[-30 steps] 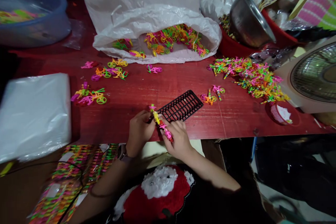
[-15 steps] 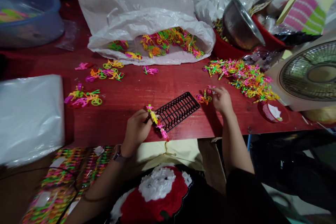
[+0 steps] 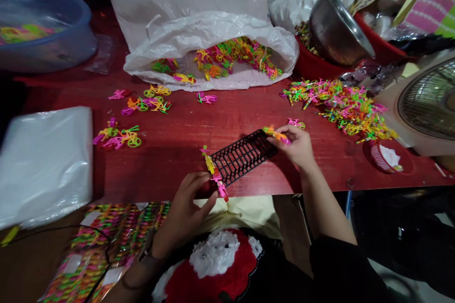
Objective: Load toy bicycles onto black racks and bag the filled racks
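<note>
My right hand [image 3: 296, 147] pinches a small orange-and-purple toy bicycle [image 3: 279, 135] at the right end of the black slotted plastic rack [image 3: 245, 157]. Along the rack's left end sit yellow, red and pink plastic toy pieces [image 3: 215, 176] in a row. My left hand [image 3: 188, 210] is beside that end, thumb and fingers apart, fingertips close to the pink piece; whether they touch it I cannot tell. Just beyond my right hand lies a pink-and-green toy bicycle [image 3: 295, 123].
A heap of colourful toy bicycles [image 3: 341, 104] lies at right, near a fan [image 3: 426, 99] and small red basket [image 3: 383, 157]. Behind is an open white sack [image 3: 213, 28] of toys. Loose toys [image 3: 119, 135], clear plastic bags [image 3: 50, 161] and a blue basin [image 3: 46, 47] are left.
My right hand went from the rack to the small group of toys at right, and came back with a toy bicycle. My left hand moved nearer me and its fingers spread.
</note>
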Available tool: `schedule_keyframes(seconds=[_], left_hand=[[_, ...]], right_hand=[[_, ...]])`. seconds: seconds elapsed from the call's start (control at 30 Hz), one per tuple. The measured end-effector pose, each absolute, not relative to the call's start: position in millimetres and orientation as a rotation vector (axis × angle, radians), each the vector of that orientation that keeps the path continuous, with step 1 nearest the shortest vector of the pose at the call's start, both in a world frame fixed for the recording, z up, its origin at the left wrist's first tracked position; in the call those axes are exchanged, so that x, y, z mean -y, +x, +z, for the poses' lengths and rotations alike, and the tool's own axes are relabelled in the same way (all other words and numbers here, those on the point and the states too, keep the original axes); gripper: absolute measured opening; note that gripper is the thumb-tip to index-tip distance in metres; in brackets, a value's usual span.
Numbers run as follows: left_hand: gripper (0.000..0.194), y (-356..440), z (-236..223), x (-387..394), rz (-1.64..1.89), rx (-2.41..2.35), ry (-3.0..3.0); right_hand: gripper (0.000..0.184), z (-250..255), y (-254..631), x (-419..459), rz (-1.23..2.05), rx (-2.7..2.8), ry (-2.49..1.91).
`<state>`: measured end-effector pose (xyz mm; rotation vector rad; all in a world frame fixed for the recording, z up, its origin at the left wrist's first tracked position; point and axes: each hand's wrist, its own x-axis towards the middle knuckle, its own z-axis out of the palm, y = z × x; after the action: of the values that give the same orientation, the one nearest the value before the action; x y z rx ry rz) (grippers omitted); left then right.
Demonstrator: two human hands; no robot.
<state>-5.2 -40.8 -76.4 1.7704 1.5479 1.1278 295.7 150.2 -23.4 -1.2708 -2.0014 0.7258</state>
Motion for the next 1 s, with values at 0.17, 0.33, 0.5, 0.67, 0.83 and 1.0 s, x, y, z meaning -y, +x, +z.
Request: schedule_keyframes(seconds=[0.17, 0.33, 0.5, 0.67, 0.83, 1.0], left_hand=[[0.011, 1, -74, 32, 1.104, -1.508, 1.774], [0.01, 0, -71, 24, 1.148, -1.479, 1.625], [0.01, -5, -70, 28, 1.21, -1.529, 1.498], [0.026, -14, -54, 30, 1.335, -1.616, 1.756], [0.04, -21, -46, 19, 1.228, -1.438, 2.166], [0.038, -19, -48, 14, 1.301, -1.445, 2.144]], right_hand=[[0.032, -34, 205, -114, 1.527, 1.74, -0.943], [0.01, -53, 161, -107, 1.576, 1.946, -0.855], [0.029, -64, 160, -102, 1.23, 2.121, -0.854], [0.037, -66, 161, -99, 1.077, 2.208, -0.82], [0.029, -65, 158, -99, 0.973, 2.34, -0.812], [0.027, -65, 156, -100, 0.913, 2.447, -0.823]])
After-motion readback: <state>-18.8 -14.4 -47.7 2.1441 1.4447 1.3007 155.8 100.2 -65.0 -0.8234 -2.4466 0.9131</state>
